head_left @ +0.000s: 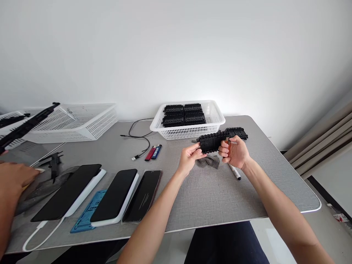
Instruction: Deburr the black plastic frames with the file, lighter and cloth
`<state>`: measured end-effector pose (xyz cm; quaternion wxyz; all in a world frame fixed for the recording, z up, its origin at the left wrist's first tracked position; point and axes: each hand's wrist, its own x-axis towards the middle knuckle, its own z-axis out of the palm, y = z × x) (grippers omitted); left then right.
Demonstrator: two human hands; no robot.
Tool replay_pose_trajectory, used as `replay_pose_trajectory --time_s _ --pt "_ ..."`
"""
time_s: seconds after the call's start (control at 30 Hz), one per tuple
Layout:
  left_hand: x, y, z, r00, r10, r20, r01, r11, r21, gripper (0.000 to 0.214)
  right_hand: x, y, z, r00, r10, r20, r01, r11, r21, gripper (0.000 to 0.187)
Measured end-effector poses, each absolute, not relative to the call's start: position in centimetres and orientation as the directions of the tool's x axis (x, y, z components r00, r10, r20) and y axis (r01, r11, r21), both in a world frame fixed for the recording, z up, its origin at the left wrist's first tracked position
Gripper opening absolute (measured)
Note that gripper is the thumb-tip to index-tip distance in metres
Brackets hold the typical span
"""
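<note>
Above the table, my left hand (189, 157) pinches the left end of a black plastic panel (210, 142) with toothed edges, thumb and fingers closed on it. Closed around a small orange lighter (226, 142), my right hand (238, 152) is close against the panel's right end. Whether a flame is lit cannot be made out. Just behind the right hand is another toothed black panel (238, 132). A crumpled grey cloth (209, 161) lies beneath the held panel, and a white marker (235, 171) lies under my right wrist.
A white basket (189, 129) holds several black panels. Left of it are a cable (141, 137), red lighter (150, 153) and blue lighter (156, 151). Phones (117, 194) lie front left. A co-worker's hand (19, 174) is near calipers (54, 163), below a long black rifle-shaped part (27, 126).
</note>
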<state>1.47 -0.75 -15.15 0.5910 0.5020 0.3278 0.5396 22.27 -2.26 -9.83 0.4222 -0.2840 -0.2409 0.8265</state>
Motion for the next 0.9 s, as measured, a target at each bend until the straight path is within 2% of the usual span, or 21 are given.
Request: replay_pose_trajectory --time_s 0.23,0.47,0.6,0.73,0.9 --pt "1.4 -0.7 -15.2 0.204 0.968 0.148 -0.325 -0.076 0.943 0.053 22.6 -2.5 -9.4 -0.488 0.845 -0.216 -0.553 -0.492 -0.673 0.027" --pt "2.0 -0.9 -15.2 0.198 0.970 0.143 -0.297 -0.080 0.952 0.052 19.4 -3.3 -10.3 -0.563 0.789 -0.245 -0.379 -0.510 -0.772 0.030" --pt "2.6 -1.2 -15.2 0.201 0.967 0.158 -0.252 -0.105 0.962 0.041 17.7 -3.7 -10.7 -0.585 0.763 -0.276 -0.302 -0.520 -0.799 0.027" --pt "3.2 -1.6 -15.0 0.204 0.961 0.186 -0.213 -0.142 0.967 0.030 17.3 -3.8 -10.9 -0.579 0.767 -0.276 -0.304 -0.517 -0.800 0.025" --pt "3.4 -1.7 -15.0 0.200 0.960 0.198 -0.181 -0.163 0.970 0.031 17.4 -3.7 -10.9 -0.588 0.757 -0.286 -0.316 -0.540 -0.780 0.023"
